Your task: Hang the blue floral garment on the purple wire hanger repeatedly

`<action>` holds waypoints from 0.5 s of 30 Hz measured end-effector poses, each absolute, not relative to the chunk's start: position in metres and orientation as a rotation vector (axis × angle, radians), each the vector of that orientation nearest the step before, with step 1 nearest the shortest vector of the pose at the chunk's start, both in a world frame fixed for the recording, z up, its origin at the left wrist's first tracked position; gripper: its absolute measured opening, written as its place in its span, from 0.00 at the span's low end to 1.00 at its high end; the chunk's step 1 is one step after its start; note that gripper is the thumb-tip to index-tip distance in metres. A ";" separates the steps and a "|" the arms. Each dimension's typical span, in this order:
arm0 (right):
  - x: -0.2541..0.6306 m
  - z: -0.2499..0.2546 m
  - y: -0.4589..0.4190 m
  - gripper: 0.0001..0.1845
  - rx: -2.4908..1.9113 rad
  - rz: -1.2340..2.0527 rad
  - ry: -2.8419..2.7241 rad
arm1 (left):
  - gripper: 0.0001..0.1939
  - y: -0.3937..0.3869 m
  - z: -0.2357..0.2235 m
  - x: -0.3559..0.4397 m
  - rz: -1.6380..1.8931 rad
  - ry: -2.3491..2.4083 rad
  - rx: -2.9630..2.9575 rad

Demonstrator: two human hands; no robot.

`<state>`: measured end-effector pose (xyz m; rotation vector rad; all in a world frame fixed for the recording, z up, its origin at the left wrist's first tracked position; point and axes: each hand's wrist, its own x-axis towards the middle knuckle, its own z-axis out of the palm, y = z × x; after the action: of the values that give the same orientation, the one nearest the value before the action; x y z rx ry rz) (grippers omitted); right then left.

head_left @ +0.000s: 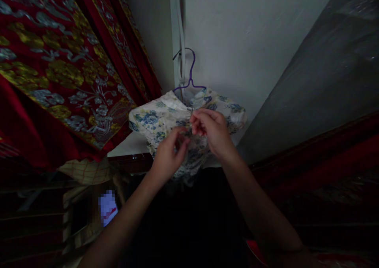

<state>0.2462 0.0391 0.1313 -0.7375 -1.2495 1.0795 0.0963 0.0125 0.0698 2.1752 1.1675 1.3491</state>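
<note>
A white floral blouse with blue and yellow flowers hangs from a purple hanger against the wall. In front of its neckline, my right hand is closed in a pinch, thumb and forefinger together beside the collar's front. What lies between those fingertips is too small and dark to make out. Lower and to the left, my left hand is curved in front of the blouse's chest, thumb and fingers apart and nothing visible in them. Both hands cover part of the blouse's front.
White straps run down the wall where the hanger hooks on. Red embroidered cloth hangs at left. Clear plastic sheeting covers the right side. A lit screen and a checked cloth lie low at left.
</note>
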 end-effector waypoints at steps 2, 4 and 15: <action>0.247 0.137 0.035 0.14 -0.721 1.031 -1.303 | 0.17 0.021 0.107 0.097 1.619 1.109 2.199; 0.249 0.140 0.034 0.14 -0.721 0.964 -1.348 | 0.11 0.031 0.135 0.098 1.681 1.059 2.337; 0.235 0.094 0.054 0.19 -0.835 0.835 -1.311 | 0.09 0.041 0.134 0.102 1.727 1.023 2.465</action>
<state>0.2345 0.0540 0.0938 -0.8353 -1.3107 0.8346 0.1019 0.0410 0.1335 2.4650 1.0229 1.7266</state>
